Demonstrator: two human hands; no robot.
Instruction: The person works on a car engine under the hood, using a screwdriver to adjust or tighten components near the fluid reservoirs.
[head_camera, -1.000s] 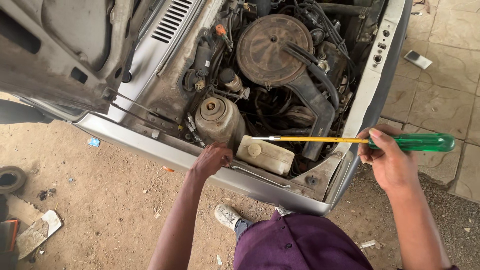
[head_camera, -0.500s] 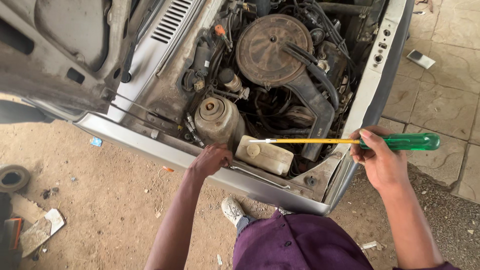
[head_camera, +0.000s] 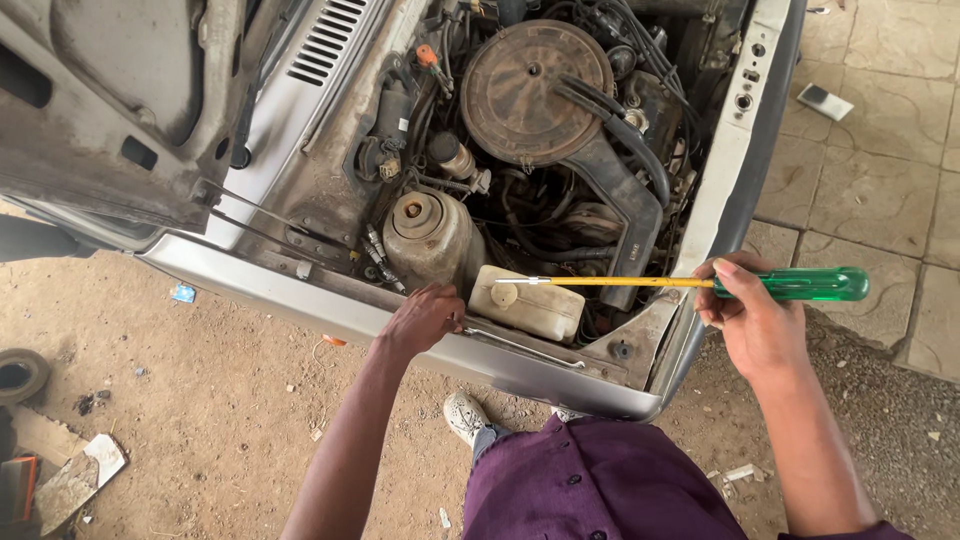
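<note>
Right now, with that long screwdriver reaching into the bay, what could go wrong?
1. The screwdriver is held only at its green handle by the right hand; the long shaft could slip off and jab the white reservoir.
2. The left hand rests on the fender edge beside the reservoir, close to the tip's path.
3. Hoses and wiring crowd the area; the tip might snag them.

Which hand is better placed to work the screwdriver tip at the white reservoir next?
Right, probably. The right hand already grips the screwdriver by its green handle, tip over the reservoir. The left hand rests on the fender edge, holding no tool.
</note>
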